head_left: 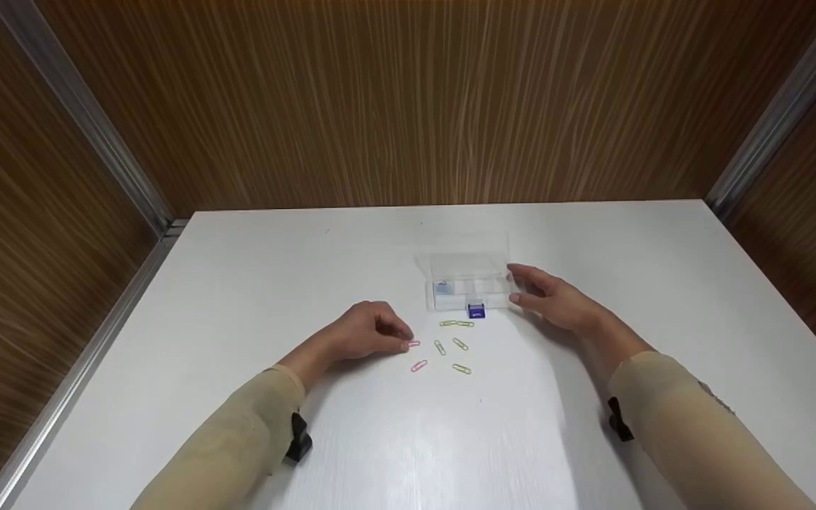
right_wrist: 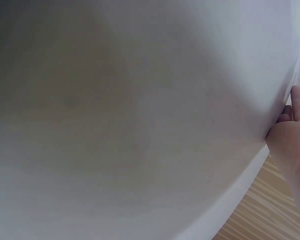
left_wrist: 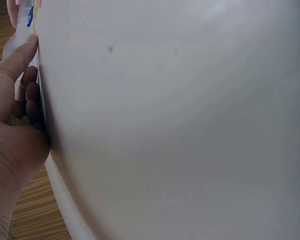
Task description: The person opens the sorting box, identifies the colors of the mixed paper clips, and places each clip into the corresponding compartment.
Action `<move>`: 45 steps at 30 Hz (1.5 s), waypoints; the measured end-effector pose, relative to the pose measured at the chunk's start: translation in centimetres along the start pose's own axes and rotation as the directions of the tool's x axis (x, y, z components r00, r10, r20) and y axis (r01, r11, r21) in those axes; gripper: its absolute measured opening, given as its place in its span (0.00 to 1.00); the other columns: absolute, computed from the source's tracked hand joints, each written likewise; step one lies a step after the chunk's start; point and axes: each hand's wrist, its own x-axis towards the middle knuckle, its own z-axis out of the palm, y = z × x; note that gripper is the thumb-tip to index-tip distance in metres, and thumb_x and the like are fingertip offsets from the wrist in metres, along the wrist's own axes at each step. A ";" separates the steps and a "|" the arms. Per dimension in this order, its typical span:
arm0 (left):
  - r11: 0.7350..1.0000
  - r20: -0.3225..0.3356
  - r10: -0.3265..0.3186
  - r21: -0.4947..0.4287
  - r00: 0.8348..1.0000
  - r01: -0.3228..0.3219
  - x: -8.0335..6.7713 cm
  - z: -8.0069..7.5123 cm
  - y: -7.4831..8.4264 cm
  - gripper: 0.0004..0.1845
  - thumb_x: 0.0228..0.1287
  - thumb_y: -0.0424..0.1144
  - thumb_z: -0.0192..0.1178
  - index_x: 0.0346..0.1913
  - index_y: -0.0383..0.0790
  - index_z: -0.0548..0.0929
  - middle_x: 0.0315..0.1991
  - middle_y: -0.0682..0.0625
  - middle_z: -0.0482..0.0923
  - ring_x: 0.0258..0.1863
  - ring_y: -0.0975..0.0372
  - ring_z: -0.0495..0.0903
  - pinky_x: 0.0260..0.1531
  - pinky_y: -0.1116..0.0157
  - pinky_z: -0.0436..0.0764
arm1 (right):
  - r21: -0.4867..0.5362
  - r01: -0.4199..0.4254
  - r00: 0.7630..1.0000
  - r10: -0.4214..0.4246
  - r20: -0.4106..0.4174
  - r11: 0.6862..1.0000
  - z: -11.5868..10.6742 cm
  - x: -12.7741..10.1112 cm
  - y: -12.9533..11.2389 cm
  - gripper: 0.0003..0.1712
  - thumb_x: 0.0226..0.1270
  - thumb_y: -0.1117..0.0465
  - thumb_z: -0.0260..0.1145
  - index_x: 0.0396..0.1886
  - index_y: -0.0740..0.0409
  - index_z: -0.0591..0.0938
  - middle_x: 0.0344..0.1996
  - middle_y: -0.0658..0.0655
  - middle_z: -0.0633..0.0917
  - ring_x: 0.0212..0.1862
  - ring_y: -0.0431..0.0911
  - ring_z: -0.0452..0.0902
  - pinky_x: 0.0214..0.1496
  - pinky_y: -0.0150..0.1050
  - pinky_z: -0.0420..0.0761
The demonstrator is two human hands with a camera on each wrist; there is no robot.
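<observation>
In the head view, a clear plastic box [head_left: 450,303] stands with its transparent lid [head_left: 468,263] raised at the back and a blue latch [head_left: 477,311] at its front. A small light blue piece [head_left: 443,287] shows inside, at its left. My right hand [head_left: 550,296] holds the box by its right side, thumb near the front corner and fingers farther back. My left hand [head_left: 369,331] pinches a pink paper clip [head_left: 414,343] between thumb and fingertips, at the table surface. Another pink paper clip [head_left: 418,366] lies just nearer the camera. To its right lie several yellow-green paper clips [head_left: 460,344].
The white table [head_left: 238,283] carries all of these. Wood-grain panels [head_left: 408,106] rise at its back and both sides, with metal corner posts [head_left: 89,120]. Black straps [head_left: 299,438] sit at the sleeve cuffs.
</observation>
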 end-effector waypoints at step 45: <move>0.998 0.002 0.044 0.046 0.999 -0.044 0.0 0.1 0.0 0.03 0.62 0.36 0.78 0.37 0.49 0.96 0.34 0.57 0.82 0.38 0.63 0.76 0.44 0.65 0.73 | 0.024 0.020 1.000 -0.020 0.010 1.000 0.0 -0.1 -0.2 0.42 0.80 0.49 0.66 0.86 0.44 0.60 0.85 0.57 0.55 0.86 0.54 0.41 0.84 0.55 0.43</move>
